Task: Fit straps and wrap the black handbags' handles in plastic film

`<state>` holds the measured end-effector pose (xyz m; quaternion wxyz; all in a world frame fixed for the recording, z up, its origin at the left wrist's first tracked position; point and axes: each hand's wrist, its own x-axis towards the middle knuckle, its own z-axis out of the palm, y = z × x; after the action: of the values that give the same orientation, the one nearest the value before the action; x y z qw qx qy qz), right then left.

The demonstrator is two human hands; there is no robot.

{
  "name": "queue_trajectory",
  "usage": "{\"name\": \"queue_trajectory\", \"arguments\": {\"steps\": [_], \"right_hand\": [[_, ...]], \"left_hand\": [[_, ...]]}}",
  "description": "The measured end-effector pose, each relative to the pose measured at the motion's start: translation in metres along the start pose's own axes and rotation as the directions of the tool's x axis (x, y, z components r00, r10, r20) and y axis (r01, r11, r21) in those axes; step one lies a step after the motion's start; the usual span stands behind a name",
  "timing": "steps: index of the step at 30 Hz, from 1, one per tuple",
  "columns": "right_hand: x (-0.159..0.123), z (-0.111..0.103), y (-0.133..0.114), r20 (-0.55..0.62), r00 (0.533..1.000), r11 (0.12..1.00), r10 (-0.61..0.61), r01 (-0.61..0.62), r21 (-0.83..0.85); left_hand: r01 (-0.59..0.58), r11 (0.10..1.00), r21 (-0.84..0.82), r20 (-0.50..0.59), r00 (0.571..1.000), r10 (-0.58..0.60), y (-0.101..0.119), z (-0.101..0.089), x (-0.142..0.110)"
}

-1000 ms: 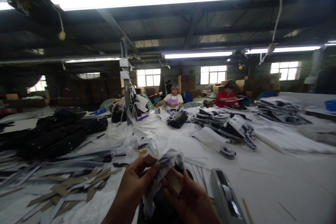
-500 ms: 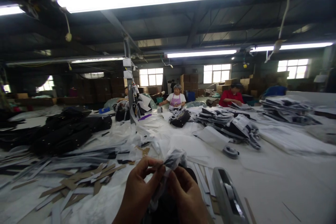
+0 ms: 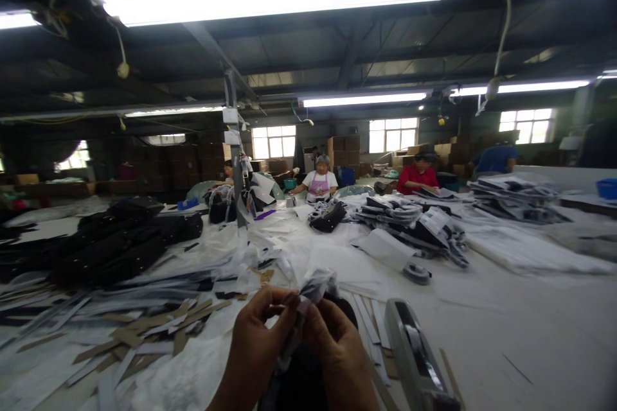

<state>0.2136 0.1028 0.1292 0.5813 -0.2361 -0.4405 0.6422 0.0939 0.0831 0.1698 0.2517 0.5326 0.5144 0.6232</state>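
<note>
Between my two hands is a crumpled, see-through plastic wrap around something dark. My left hand pinches it from the left with thumb and forefinger. From the other side, my right hand grips the same wrap, fingertips close to the left ones. Below them lies a black item, mostly covered by my hands; I cannot tell its kind. A grey tape dispenser stands on the table just right of my right hand.
Cardboard strips lie scattered at left, before a heap of black bags. Plastic-wrapped black-and-white pieces pile up beyond. A metal post rises mid-table. Several people sit across, one in a red top. White sheets lie right.
The view has turned slightly right, so the scene sits a little further left. Both hands keep their hold on the plastic wrap, nearly in place.
</note>
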Motion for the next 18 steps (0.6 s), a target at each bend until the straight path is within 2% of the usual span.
{"name": "queue_trajectory", "arguments": {"steps": [7,10,14,18], "right_hand": [[0.0,-0.009,0.002,0.038,0.999,0.999,0.003,-0.002,-0.036],[0.0,-0.013,-0.001,0.054,0.999,0.998,0.007,-0.004,-0.056],[-0.002,-0.014,-0.014,0.09,0.996,0.99,0.028,-0.015,-0.138],[0.002,-0.02,-0.019,0.115,0.989,0.977,0.097,-0.072,-0.201]], "left_hand": [[0.116,0.975,-0.187,0.085,0.991,-0.102,-0.014,0.001,0.006],[0.143,0.972,-0.184,0.145,0.983,-0.117,-0.015,-0.002,0.01],[0.125,0.971,-0.202,0.142,0.985,-0.098,-0.015,-0.004,0.012],[0.2,0.955,-0.219,0.165,0.972,-0.165,-0.02,-0.003,0.013]]}}
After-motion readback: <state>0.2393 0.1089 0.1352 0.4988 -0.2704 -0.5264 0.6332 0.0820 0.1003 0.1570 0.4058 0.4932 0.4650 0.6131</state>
